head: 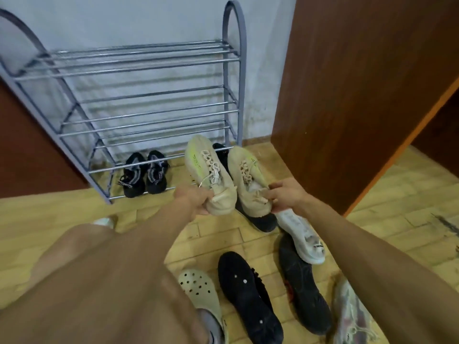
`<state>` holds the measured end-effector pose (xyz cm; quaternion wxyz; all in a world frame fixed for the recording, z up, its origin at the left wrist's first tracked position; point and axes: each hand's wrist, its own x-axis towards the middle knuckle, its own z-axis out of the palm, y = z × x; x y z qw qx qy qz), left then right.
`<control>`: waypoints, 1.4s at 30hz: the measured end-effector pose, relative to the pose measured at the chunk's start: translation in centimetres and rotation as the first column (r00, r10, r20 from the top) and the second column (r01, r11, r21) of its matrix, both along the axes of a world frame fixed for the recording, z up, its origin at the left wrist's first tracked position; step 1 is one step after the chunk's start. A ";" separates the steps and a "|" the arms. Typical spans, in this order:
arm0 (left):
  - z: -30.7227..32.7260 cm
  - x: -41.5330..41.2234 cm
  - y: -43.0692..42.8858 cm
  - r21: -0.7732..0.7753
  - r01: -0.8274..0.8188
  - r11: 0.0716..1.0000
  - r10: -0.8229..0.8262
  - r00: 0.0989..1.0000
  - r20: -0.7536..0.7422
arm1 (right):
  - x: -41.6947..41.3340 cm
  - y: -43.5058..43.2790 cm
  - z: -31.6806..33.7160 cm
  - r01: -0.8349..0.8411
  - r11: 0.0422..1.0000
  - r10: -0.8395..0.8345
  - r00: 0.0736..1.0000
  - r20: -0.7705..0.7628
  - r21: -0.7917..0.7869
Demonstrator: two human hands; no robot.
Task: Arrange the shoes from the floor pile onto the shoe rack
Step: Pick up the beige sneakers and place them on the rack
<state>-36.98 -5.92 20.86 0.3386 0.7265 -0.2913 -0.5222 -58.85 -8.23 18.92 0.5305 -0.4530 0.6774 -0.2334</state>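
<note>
Rack (149, 63), black pair (134, 177) (bottom shelf), clog (198, 291)

Room setting, seen from above. A pale blue-grey wall (149, 21) closes the far side; its lower right part carries dark smudges (258, 108), and a brown skirting strip (255, 139) runs along its foot. The floor (62, 214) is light yellowish wood laid in short staggered planks, with a dark scuff mark (444, 223) near the right edge. A tall reddish-brown wooden panel (360, 83) with an orange edge (409, 135) stands at right; a second brown panel (24, 145) stands at left. Lighting is even and soft.
</note>
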 end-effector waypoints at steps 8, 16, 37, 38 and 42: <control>-0.6 6.5 -8.6 0.002 -0.007 1.000 0.007 0.998 0.060 | 6.1 -10.1 -0.4 -0.023 0.999 0.026 0.997 0.069 -0.043; -3.6 8.9 -19.1 -0.024 0.051 0.998 -0.051 0.998 0.026 | 9.9 -20.3 -2.4 0.033 0.997 -0.026 0.996 0.088 -0.075; -9.4 9.4 -28.1 -0.102 -0.056 0.993 0.050 0.997 -0.067 | 12.0 -28.4 -7.7 0.021 1.000 -0.021 1.000 -0.010 -0.014; -8.8 9.4 -27.4 -0.091 -0.038 0.995 0.033 0.998 -0.060 | 11.8 -27.8 -7.5 0.023 0.999 -0.024 0.999 -0.032 -0.045; -6.2 8.8 -23.8 -0.068 0.094 0.993 -0.091 0.995 0.043 | 10.4 -23.4 -5.8 -0.070 0.995 0.055 0.983 -0.176 -0.076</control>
